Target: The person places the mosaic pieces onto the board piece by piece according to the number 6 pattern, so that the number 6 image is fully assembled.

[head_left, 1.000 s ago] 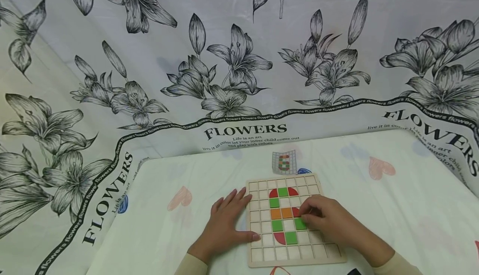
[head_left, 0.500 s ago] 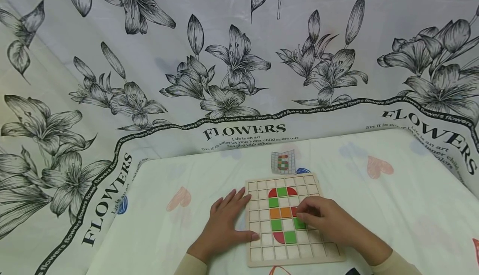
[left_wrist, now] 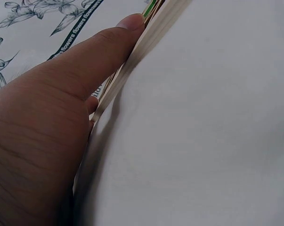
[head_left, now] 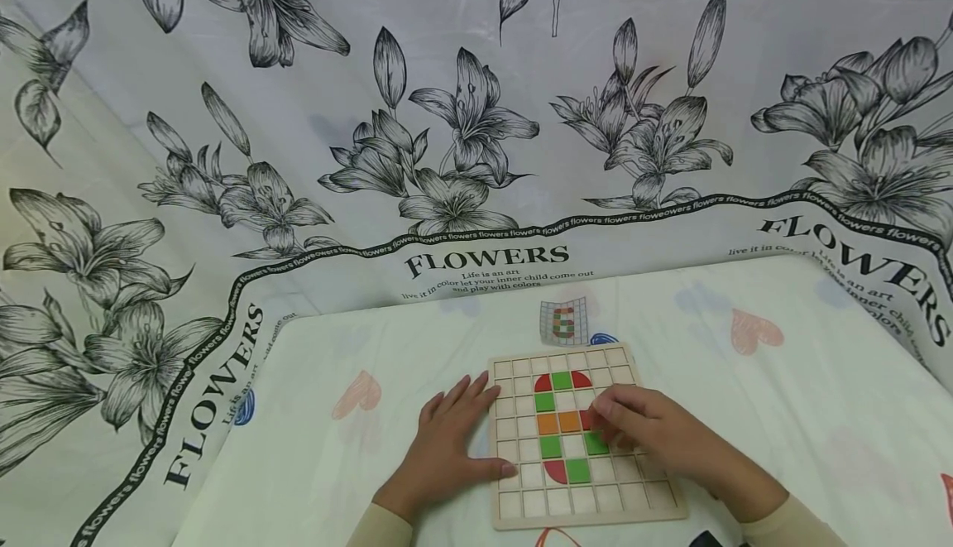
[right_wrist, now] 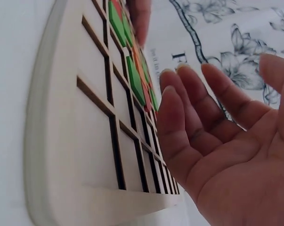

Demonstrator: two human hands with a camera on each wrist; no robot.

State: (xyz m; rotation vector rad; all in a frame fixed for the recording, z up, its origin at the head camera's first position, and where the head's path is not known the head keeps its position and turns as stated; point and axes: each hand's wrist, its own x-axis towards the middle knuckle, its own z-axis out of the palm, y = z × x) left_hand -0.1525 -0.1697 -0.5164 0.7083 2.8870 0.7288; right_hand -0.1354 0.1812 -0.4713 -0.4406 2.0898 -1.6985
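A wooden grid board point(head_left: 588, 521) lies on the cloth-covered table, with red, green and orange tiles in some of its cells. My left hand point(head_left: 442, 456) is spread at its left edge, fingertips and thumb touching the frame. In the left wrist view the thumb point(left_wrist: 109, 44) lies along the board's side. My right hand point(head_left: 655, 431) hovers over the right half, fingertips beside a red tile point(head_left: 585, 420) that they partly cover. Below that sits a green tile point(head_left: 596, 443). In the right wrist view the fingers point(right_wrist: 170, 113) are loosely bent and hold nothing.
Behind the board lies a small pattern card point(head_left: 563, 322) showing a coloured figure on a grid. A flower-printed curtain point(head_left: 462, 117) hangs along the table's back edge. A dark object point(head_left: 703, 539) shows at the bottom edge near the right forearm.
My right hand has loosened its pinch at the red tile and turned, its fingers lifting slightly. The red tile stays in its cell. My left hand has not moved.
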